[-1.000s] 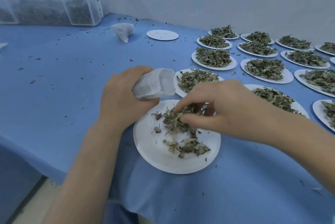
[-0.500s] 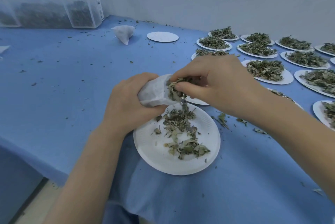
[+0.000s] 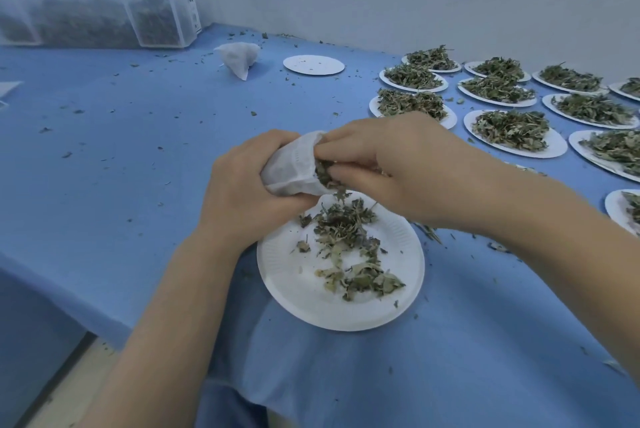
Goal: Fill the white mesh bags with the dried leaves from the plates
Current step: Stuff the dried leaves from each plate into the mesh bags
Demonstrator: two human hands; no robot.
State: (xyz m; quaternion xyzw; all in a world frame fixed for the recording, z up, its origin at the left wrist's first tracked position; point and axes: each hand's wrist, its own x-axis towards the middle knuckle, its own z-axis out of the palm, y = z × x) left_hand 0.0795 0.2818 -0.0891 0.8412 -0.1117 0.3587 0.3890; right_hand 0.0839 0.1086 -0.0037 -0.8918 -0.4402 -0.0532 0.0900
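The left hand (image 3: 242, 192) grips a white mesh bag (image 3: 294, 164), fingers curled round its body, the mouth turned toward the right hand (image 3: 391, 168). The right hand's fingers (image 3: 346, 171) pinch a clump of dried leaves (image 3: 325, 174) at the bag's mouth (a few bits hang just below it). Both hands hover over a white paper plate (image 3: 287, 275) near the edge of the blue surface (image 3: 138, 150), with loose leaves scattered on it. More plates heaped with leaves (image 3: 512, 129) stand in rows to the right. Farther back lie an empty plate (image 3: 313, 64) and another bag (image 3: 239, 55).
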